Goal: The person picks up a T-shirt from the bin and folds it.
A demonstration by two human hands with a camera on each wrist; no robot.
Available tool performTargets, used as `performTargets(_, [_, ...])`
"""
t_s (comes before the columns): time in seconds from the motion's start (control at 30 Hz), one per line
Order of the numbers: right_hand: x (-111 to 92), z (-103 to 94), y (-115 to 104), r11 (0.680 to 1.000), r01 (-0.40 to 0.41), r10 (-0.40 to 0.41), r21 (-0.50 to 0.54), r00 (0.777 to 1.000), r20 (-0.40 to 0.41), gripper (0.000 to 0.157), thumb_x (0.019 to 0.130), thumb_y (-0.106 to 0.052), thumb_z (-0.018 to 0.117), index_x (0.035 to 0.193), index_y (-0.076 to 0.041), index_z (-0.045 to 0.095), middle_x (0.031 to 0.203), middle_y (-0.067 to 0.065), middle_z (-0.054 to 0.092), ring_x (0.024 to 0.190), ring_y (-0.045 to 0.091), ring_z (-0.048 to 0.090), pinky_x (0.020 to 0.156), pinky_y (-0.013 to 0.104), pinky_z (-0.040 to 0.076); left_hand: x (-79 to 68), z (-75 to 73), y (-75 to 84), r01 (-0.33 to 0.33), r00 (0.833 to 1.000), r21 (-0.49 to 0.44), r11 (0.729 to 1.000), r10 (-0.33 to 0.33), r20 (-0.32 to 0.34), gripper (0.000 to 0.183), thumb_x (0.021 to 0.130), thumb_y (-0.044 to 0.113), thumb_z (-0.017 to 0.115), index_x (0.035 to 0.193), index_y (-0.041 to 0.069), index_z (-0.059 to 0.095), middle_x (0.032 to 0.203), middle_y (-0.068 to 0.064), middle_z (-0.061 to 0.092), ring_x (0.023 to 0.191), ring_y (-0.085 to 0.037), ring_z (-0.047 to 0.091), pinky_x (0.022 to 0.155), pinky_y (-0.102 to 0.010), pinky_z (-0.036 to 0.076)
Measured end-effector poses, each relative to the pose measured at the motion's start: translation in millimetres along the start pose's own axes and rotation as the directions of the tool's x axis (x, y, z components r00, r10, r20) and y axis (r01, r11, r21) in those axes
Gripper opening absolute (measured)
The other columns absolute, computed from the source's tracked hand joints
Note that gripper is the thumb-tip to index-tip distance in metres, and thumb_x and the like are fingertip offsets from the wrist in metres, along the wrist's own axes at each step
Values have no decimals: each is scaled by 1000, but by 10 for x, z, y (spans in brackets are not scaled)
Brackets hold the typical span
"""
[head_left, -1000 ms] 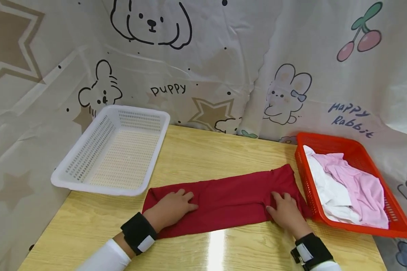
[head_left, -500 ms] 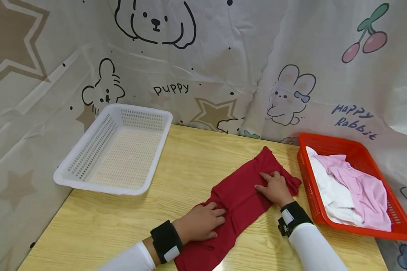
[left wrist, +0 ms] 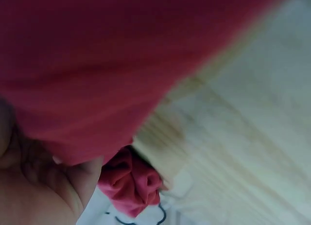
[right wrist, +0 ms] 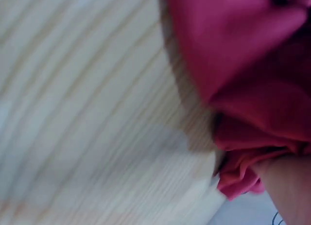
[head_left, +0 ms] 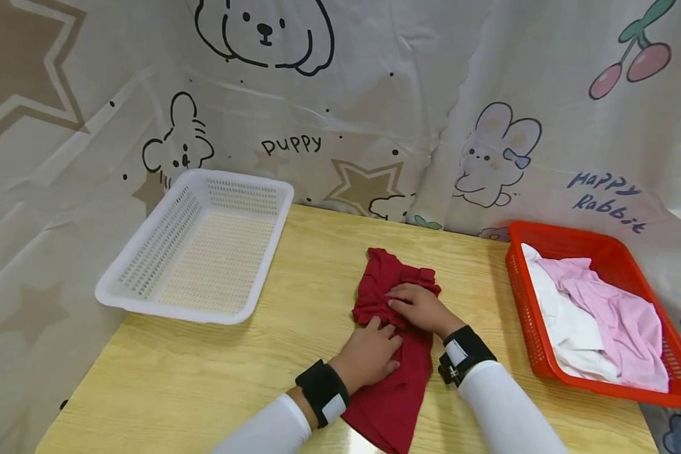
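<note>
A dark red cloth (head_left: 394,403), folded into a long strip, lies on the table in front of me, its far half bunched and wrinkled. My left hand (head_left: 369,356) grips the middle of it, and in the left wrist view the fabric (left wrist: 92,89) passes between thumb and curled fingers. Just beyond, my right hand (head_left: 422,309) holds the gathered far part, its fingertips close to those of the left. In the right wrist view, folds of the cloth (right wrist: 262,98) hide most of the right fingers. Whether the cloth is a shirt or trousers cannot be told.
At the back left stands a white plastic basket (head_left: 104,296) with nothing inside. A red basket (head_left: 519,309) at the right holds a white cloth (head_left: 567,328) and a pink cloth (head_left: 618,315). Behind the wooden table (head_left: 204,378) hangs a printed curtain (head_left: 374,94).
From lying crosswise, the red cloth has turned to point away from me and bunched up at its far half. Both hands have come together at its middle, the right one moving left.
</note>
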State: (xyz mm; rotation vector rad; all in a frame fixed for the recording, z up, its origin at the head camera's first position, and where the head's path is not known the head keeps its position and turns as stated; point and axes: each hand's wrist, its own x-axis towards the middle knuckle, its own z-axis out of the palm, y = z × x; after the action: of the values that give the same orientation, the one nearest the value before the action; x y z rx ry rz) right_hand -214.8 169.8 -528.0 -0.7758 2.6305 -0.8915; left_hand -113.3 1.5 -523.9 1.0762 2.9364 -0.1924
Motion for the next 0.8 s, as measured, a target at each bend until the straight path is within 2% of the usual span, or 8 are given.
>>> performTargets(0.1, [-48, -65, -34, 1000, -21, 21, -5, 999, -26, 40, 94, -36, 53, 126, -12, 60, 135, 13, 51, 128, 27, 38, 105, 54, 33, 90, -24, -27, 33, 999, -25, 999, -33, 5, 44, 88, 53, 54, 120, 24, 60, 122, 1, 59, 105, -21, 46, 79, -31, 48])
performTargets(0.23, [-170, -166, -100, 1000, -19, 15, -23, 987, -163, 43, 95, -35, 52, 129, -8, 56, 140, 17, 45, 132, 30, 32, 105, 57, 31, 196, -47, -120, 78, 996, -107, 991, -74, 40, 42, 88, 50, 57, 121, 25, 61, 126, 1, 58, 104, -22, 45, 75, -32, 51])
performTargets(0.37, [-441, -154, -230, 999, 23, -33, -33, 937, -348, 32, 94, -24, 56, 120, -6, 61, 127, 13, 55, 120, 23, 46, 96, 53, 42, 263, -67, -232, 104, 993, -161, 982, -93, 73, 34, 92, 42, 55, 122, 27, 61, 128, 1, 56, 103, -21, 45, 76, -33, 51])
performTargets(0.43, [-635, -71, -315, 997, 53, -72, -59, 918, -389, 24, 92, -20, 58, 112, -8, 64, 116, 8, 61, 110, 18, 52, 88, 48, 48, 295, -77, -283, 91, 994, -161, 983, -80, 78, 31, 93, 34, 55, 122, 28, 61, 128, 2, 56, 103, -20, 46, 79, -32, 49])
performTargets(0.5, [-830, 63, -384, 992, 85, -114, -98, 931, -347, 19, 90, -20, 61, 106, -10, 66, 109, 4, 62, 104, 15, 54, 85, 45, 50, 323, -83, -337, 72, 995, -168, 983, -59, 82, 31, 94, 25, 54, 123, 28, 61, 128, 3, 57, 102, -19, 46, 80, -29, 47])
performTargets(0.63, [-1120, 323, -458, 984, 78, -91, -163, 993, -72, 39, 85, -37, 67, 115, -13, 62, 124, 4, 53, 114, 17, 47, 90, 44, 48, 387, -90, -458, 33, 995, -221, 975, -11, 98, 39, 92, 13, 53, 127, 27, 59, 132, 3, 55, 105, -17, 46, 83, -26, 45])
performTargets(0.73, [-1168, 407, -447, 972, 50, -39, -229, 998, 54, 58, 79, -44, 71, 126, -14, 55, 135, 8, 43, 123, 21, 38, 95, 45, 45, 425, -79, -532, 0, 996, -275, 961, 25, 88, 40, 92, 10, 52, 130, 23, 57, 134, 2, 54, 111, -16, 45, 89, -26, 42])
performTargets(0.8, [-1144, 408, -408, 962, 43, -34, -270, 999, 37, 57, 78, -40, 73, 125, -13, 56, 135, 9, 43, 124, 24, 39, 96, 45, 44, 430, -68, -562, -18, 996, -343, 939, 46, 75, 42, 93, 7, 49, 132, 21, 55, 137, 1, 52, 117, -17, 44, 96, -27, 41])
